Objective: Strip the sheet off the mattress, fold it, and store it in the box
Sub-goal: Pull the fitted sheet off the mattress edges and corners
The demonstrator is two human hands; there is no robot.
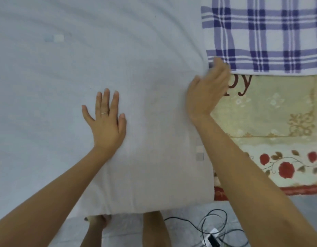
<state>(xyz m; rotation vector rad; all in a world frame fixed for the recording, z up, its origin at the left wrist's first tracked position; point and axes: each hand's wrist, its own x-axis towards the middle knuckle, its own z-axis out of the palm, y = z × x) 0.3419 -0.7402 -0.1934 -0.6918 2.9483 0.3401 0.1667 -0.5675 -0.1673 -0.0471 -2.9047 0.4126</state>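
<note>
Mostly white sheet in frame: it covers the left and centre of the bed. Its free right edge runs roughly top to bottom, away from the person, and its near edge is rounded off at the bed's front. To the right of that edge, the floral mattress surface is already bare. A plaid towel lies across the far right part, touching the sheet's edge.

The left hand is flat on the sheet, fingers straight and spread, pressing and holding nothing. A ring sits on one finger. The right hand is at the sheet's right edge, just under the towel's corner. Its thumb is on top and its fingers are curled over the edge, so it looks to grip the cloth, though it is blurred. Creases fan from that grip up and to the left.

Key relation: the edge's long axis runs fore-aft, the right hand is on it, and the bulk of the sheet lies to the left. The likely move is to carry the edge leftward over the pinned part. Snag risk: the towel's corner.

A cable and a small device lie on the floor below. No box in view.
</note>
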